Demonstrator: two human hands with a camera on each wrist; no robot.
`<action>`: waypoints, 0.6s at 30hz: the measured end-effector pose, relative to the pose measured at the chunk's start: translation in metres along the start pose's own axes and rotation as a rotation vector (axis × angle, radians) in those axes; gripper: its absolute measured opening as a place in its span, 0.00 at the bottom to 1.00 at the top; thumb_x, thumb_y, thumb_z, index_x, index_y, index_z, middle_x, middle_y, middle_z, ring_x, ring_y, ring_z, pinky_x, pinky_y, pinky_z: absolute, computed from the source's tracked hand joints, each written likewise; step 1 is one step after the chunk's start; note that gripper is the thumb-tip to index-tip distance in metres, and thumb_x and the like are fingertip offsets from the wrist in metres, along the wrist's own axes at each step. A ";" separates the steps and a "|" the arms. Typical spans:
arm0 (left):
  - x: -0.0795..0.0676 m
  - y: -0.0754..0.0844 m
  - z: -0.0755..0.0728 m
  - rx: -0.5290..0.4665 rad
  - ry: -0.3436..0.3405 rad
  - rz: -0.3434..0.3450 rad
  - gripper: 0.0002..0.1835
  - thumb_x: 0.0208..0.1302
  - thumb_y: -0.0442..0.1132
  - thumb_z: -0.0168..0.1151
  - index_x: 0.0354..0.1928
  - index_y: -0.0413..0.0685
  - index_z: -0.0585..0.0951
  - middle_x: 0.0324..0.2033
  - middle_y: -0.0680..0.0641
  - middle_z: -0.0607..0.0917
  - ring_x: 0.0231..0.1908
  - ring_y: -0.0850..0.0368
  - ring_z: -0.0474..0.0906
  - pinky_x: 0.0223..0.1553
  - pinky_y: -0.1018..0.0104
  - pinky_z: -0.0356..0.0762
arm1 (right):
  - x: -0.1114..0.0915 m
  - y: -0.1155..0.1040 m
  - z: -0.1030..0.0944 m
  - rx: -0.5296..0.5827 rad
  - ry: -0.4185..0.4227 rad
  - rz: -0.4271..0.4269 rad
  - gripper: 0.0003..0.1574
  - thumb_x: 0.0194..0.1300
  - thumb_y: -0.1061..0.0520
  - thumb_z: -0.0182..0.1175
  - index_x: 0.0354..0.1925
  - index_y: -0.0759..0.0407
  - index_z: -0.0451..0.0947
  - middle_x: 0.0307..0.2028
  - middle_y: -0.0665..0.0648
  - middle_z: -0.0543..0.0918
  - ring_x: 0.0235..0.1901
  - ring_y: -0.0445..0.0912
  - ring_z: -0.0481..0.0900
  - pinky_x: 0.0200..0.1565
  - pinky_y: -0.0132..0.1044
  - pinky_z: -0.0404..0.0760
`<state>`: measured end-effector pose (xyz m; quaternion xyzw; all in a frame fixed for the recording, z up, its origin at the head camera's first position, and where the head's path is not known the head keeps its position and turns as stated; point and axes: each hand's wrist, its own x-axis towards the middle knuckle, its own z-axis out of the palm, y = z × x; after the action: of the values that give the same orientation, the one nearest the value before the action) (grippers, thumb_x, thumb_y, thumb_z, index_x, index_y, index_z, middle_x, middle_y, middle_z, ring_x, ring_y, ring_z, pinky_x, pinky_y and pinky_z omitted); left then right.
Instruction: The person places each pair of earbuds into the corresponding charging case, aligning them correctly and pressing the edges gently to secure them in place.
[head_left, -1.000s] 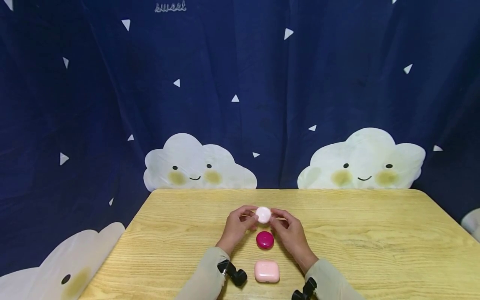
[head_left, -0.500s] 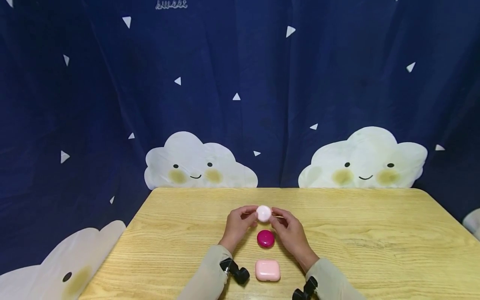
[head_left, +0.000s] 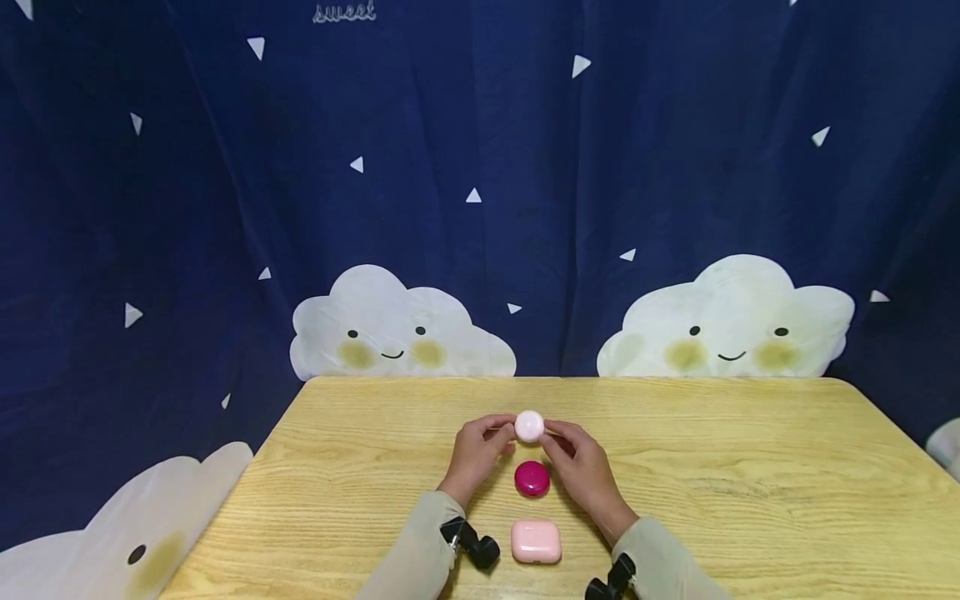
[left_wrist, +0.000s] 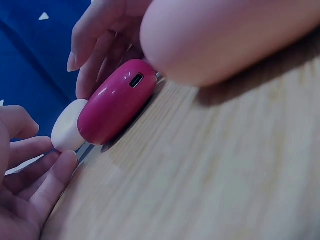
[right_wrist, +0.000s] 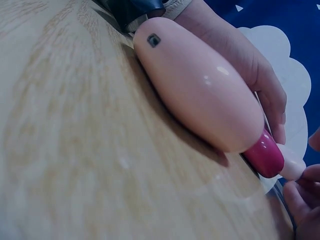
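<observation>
In the head view, a small round pale pink earbud case (head_left: 529, 427) lies near the far side of the table, between both hands. My left hand (head_left: 476, 452) holds its left side with thumb and fingers; my right hand (head_left: 581, 467) pinches its right side. Just nearer stands a glossy magenta round case (head_left: 532, 478), whose charging port faces the left wrist view. Nearest to the body is a light pink rounded-rectangular earbud case (head_left: 536, 542), between the forearms. The three cases form a line. In the right wrist view, the light pink case (right_wrist: 205, 90) partly hides the others.
The light wooden table (head_left: 750, 483) ends at a far edge before a dark blue curtain (head_left: 420, 125) with white clouds and triangles. A black wrist camera (head_left: 472, 543) is strapped on the left sleeve, another black camera (head_left: 611, 579) on the right.
</observation>
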<state>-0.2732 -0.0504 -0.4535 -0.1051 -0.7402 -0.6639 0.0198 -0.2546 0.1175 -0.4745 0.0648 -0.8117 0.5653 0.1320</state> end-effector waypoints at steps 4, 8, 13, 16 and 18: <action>0.005 -0.010 0.000 0.001 0.000 0.011 0.13 0.60 0.31 0.56 0.45 0.33 0.79 0.39 0.35 0.81 0.35 0.40 0.80 0.37 0.55 0.78 | -0.001 0.001 0.000 -0.045 -0.005 0.003 0.19 0.60 0.52 0.59 0.50 0.55 0.76 0.46 0.53 0.79 0.44 0.43 0.76 0.47 0.39 0.75; 0.010 -0.023 0.001 0.030 0.003 0.009 0.12 0.60 0.33 0.56 0.45 0.36 0.80 0.41 0.38 0.81 0.35 0.45 0.81 0.35 0.60 0.79 | -0.001 0.002 0.000 -0.068 -0.012 0.015 0.21 0.61 0.51 0.58 0.52 0.56 0.75 0.46 0.53 0.79 0.45 0.44 0.76 0.48 0.40 0.74; 0.011 -0.026 0.001 0.098 0.007 0.017 0.12 0.60 0.35 0.57 0.45 0.39 0.81 0.39 0.41 0.83 0.32 0.50 0.81 0.33 0.67 0.79 | -0.001 0.002 0.000 -0.080 -0.015 0.012 0.20 0.61 0.52 0.58 0.51 0.55 0.76 0.46 0.52 0.78 0.45 0.43 0.75 0.48 0.40 0.74; 0.010 -0.024 0.001 0.138 0.009 0.021 0.12 0.60 0.35 0.56 0.44 0.40 0.81 0.37 0.42 0.83 0.30 0.53 0.81 0.31 0.69 0.78 | 0.000 0.002 0.000 -0.078 -0.014 -0.007 0.18 0.61 0.53 0.58 0.49 0.56 0.76 0.46 0.52 0.77 0.46 0.43 0.75 0.48 0.40 0.74; 0.010 -0.024 0.000 0.159 0.012 0.020 0.12 0.60 0.35 0.56 0.44 0.41 0.81 0.36 0.43 0.84 0.29 0.54 0.81 0.30 0.70 0.77 | 0.000 0.002 0.001 -0.080 -0.013 -0.015 0.18 0.61 0.53 0.58 0.49 0.57 0.77 0.46 0.52 0.77 0.47 0.44 0.75 0.49 0.41 0.74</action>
<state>-0.2875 -0.0510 -0.4752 -0.1067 -0.7892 -0.6035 0.0394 -0.2554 0.1178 -0.4765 0.0691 -0.8340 0.5308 0.1336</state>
